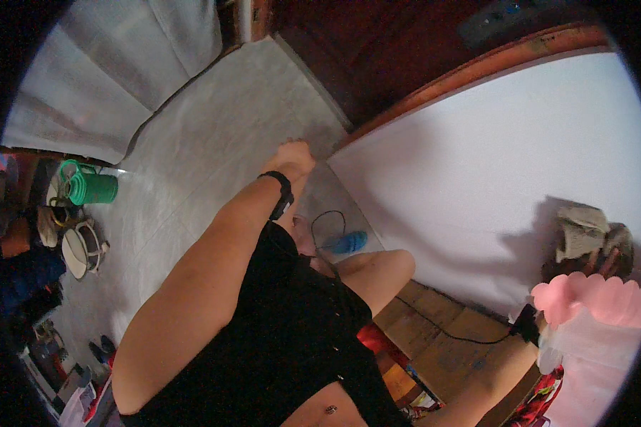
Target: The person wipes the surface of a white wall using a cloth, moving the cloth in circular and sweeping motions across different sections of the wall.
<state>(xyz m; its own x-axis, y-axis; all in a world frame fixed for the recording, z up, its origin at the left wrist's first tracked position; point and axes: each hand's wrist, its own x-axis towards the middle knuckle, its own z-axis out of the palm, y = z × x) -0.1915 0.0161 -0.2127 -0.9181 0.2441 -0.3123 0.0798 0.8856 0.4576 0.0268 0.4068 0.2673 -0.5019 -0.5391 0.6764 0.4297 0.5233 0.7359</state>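
Observation:
My left hand (294,156) is beyond a black wrist strap (281,195), above my bent leg. Its fingers look bent, and nothing held shows from above. My right forearm (491,373) reaches to the lower right and wears another black strap (525,323), from which a thin black cable (459,339) runs. Past that strap, a pink scalloped edge (593,299) and pale sheer fabric (587,341) cover most of my right hand (548,349), so its grip is hidden. Between my arms lie my black top (294,320) and a bent knee (400,263).
A blue slipper (350,243) lies on the tiled floor (213,128) by the white wall (491,160). On the left stand a green jug (93,187) and a small white round-topped item (76,251). A grey curtain (123,69) hangs behind. Brown boards (432,325) lie right.

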